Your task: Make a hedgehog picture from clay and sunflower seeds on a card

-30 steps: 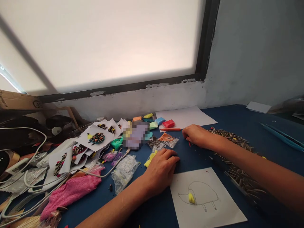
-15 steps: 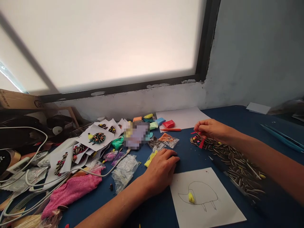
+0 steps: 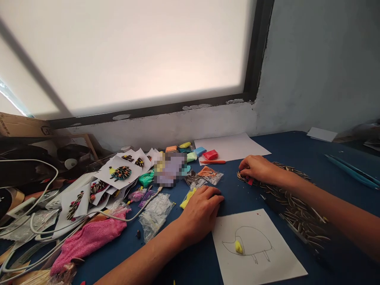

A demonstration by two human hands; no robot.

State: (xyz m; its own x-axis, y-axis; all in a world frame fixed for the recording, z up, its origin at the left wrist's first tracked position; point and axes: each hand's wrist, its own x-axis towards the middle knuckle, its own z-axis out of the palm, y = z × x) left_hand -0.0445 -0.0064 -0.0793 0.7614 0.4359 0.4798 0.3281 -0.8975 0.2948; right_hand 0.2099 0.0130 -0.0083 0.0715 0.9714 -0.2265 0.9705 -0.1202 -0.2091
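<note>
My left hand lies palm down on the blue table, fingers loosely spread, beside the top left corner of a white sheet. That sheet bears a pencil outline of a rounded animal with a pointed snout and short legs. A lump of yellow clay sits inside the outline near the head. Over the far left end of a heap of striped sunflower seeds, my right hand reaches down with its fingertips together; what they pinch is hidden. Under its palm shows a small red piece.
Left of my left hand lie a yellow clay packet and clear plastic bags. Farther left are papers with seed-covered animals, a pink cloth and white cables. Clay packs, a red pack and an orange tool lie behind.
My right hand has lowered onto the seed heap and shifted slightly left. The red strips seen at its fingers are now mostly hidden. My left hand stays in place.
</note>
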